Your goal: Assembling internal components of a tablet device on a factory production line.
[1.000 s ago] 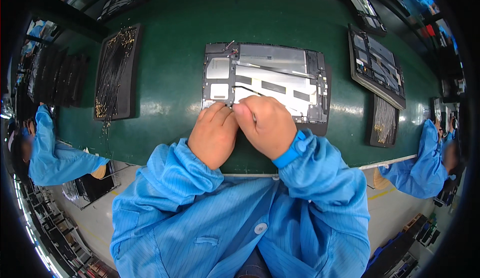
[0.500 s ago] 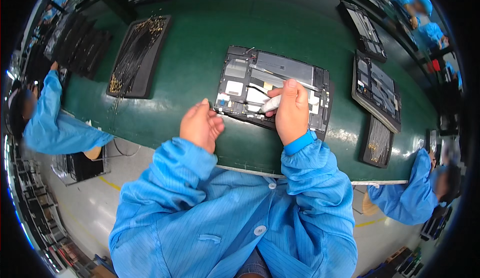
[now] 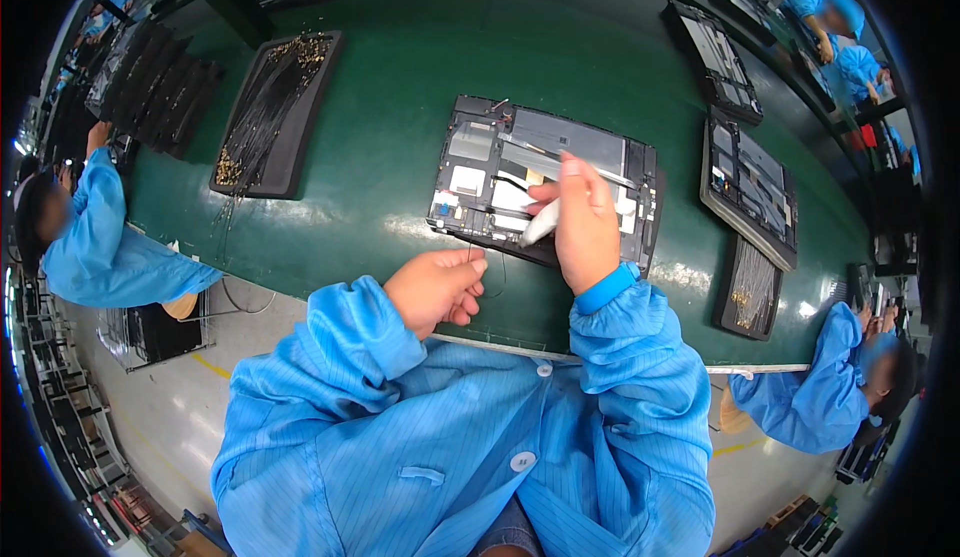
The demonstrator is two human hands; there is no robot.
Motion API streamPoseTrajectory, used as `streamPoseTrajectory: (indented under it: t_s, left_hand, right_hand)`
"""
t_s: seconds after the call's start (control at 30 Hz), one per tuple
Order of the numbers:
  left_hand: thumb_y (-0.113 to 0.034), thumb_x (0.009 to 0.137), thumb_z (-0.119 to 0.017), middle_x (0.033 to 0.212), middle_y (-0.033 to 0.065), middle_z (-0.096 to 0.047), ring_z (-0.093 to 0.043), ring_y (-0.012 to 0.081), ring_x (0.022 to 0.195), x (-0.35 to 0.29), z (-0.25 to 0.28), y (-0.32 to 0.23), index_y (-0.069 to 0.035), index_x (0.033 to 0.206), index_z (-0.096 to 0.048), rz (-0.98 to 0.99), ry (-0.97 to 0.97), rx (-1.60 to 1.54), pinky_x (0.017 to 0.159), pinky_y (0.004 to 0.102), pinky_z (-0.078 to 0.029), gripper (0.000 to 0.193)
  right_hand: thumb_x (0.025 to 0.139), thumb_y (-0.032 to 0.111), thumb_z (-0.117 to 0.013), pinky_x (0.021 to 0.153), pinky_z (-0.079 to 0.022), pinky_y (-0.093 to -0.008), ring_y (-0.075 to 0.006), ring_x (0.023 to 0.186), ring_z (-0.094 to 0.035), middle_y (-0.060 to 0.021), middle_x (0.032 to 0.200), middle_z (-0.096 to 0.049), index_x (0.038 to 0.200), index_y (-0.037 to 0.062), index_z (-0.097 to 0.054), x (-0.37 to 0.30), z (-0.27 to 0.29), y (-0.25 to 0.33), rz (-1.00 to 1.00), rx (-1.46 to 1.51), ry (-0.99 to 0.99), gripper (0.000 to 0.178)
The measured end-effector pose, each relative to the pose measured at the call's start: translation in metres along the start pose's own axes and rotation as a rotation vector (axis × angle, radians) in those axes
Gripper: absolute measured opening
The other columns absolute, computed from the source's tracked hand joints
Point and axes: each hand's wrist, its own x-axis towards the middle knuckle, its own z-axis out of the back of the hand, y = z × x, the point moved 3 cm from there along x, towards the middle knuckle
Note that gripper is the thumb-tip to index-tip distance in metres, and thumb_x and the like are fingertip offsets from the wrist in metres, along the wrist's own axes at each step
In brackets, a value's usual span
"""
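A flat tablet-like device (image 3: 470, 179) with its inside exposed lies on the green bench in front of me. Silver panels, black strips and small boards show in it. Close to its near left edge, my left hand (image 3: 436, 289) pinches a thin black cable (image 3: 504, 279), which loops out to the right over the bench. My right hand (image 3: 584, 225) is closed above the device's near right part, round a white tapered tool (image 3: 541, 225) that points down and left. The tool's exact kind is unclear, and this hand hides part of the device.
A black tray (image 3: 288, 169) of thin black cables with gold ends lies at left. At right are more opened devices (image 3: 748, 172) and another cable tray (image 3: 750, 282). Dark stacked parts (image 3: 160, 87) stand far left. Co-workers in blue sit on both sides (image 3: 90, 227).
My left hand has moved nearer and right, away from the device's corner, and the thin cable now shows at its fingers. The white tool's tip has come slightly nearer to me.
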Motion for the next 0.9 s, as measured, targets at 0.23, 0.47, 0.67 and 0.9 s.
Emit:
streamPoseTrajectory:
  t_s: [0.23, 0.47, 0.67, 0.9]
  left_hand:
    - [-0.022, 0.081, -0.047, 0.071, 0.0005, -0.048, -0.048, 0.0084, 0.054, 0.007, 0.001, -0.007, -0.007, 0.092, -0.051, 0.004, 0.007, 0.054, 0.047, 0.0219, -0.042, 0.019]
    - [-0.024, 0.081, -0.049, 0.071, 0.0067, -0.054, -0.054, 0.0158, 0.052, 0.004, 0.008, -0.008, -0.004, 0.09, -0.051, -0.07, -0.017, -0.08, 0.046, 0.0269, -0.045, 0.023]
    - [-0.038, 0.087, -0.025, 0.085, 0.0127, -0.058, -0.058, 0.0268, 0.074, 0.018, 0.008, -0.007, 0.0, 0.098, -0.049, -0.08, 0.322, -0.265, 0.071, 0.0448, -0.047, 0.046]
    - [-0.037, 0.087, -0.026, 0.084, 0.0117, -0.058, -0.059, 0.0267, 0.073, 0.015, 0.012, -0.011, -0.002, 0.097, -0.05, -0.056, 0.285, -0.245, 0.069, 0.0438, -0.047, 0.043]
  right_hand:
    - [0.075, 0.033, -0.049, 0.074, -0.042, -0.031, -0.0254, 0.085, -0.054, -0.0155, 0.095, -0.055, 0.107, 0.0027, -0.048, 0.022, -0.031, 0.003, 0.148, -1.015, 0.57, 0.045]
    - [0.073, 0.027, -0.046, 0.075, -0.041, -0.0358, -0.0292, 0.081, -0.054, -0.0134, 0.083, -0.058, 0.088, 0.008, -0.058, 0.029, -0.031, -0.004, 0.001, -0.799, 0.481, 0.027]
    - [0.078, 0.024, -0.048, 0.071, -0.044, -0.0326, -0.0251, 0.08, -0.055, -0.0121, 0.087, -0.058, 0.089, 0.0053, -0.056, -0.018, 0.142, 0.027, 0.057, -0.666, -0.55, 0.023]
    - [0.075, 0.027, -0.048, 0.08, -0.039, -0.0373, -0.0336, 0.092, -0.049, -0.0204, 0.095, -0.053, 0.092, 0.0079, -0.058, -0.105, 0.286, 0.015, -0.135, -1.333, -0.922, 0.027]
